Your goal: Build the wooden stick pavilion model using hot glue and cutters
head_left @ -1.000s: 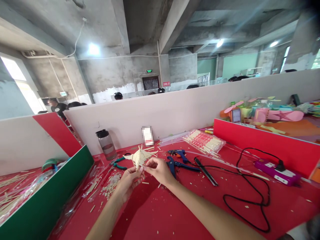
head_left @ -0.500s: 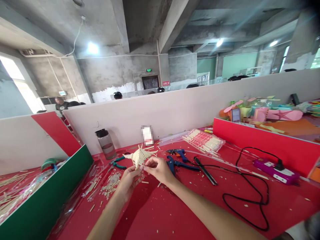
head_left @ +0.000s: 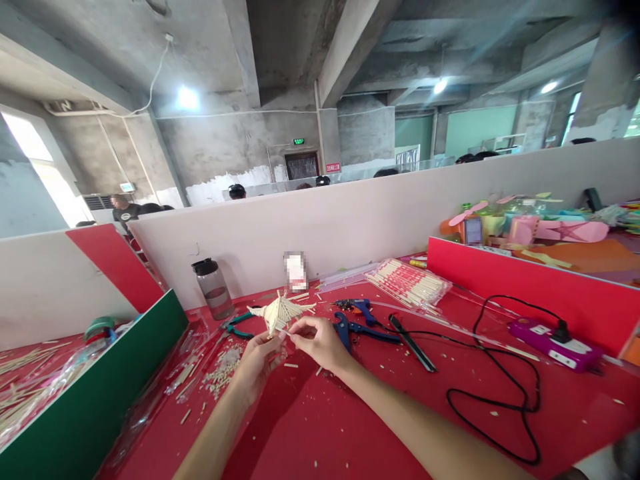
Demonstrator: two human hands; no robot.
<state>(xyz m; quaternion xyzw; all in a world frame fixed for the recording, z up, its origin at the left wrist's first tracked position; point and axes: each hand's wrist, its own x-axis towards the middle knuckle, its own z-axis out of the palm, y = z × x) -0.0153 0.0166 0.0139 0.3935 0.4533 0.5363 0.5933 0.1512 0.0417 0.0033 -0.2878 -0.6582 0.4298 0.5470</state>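
Site: craft workshop in bare-concrete hall | Evidence: partitioned red desk, pliers, bundled sticks, stick offcuts, power strip

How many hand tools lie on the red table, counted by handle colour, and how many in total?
Green-handled pliers: 1
Blue glue gun: 1
Blue-handled cutter: 1
Total: 3, all lying on the red table beyond the two hands.

both forearms bare, no sleeves, watch or rings visible.
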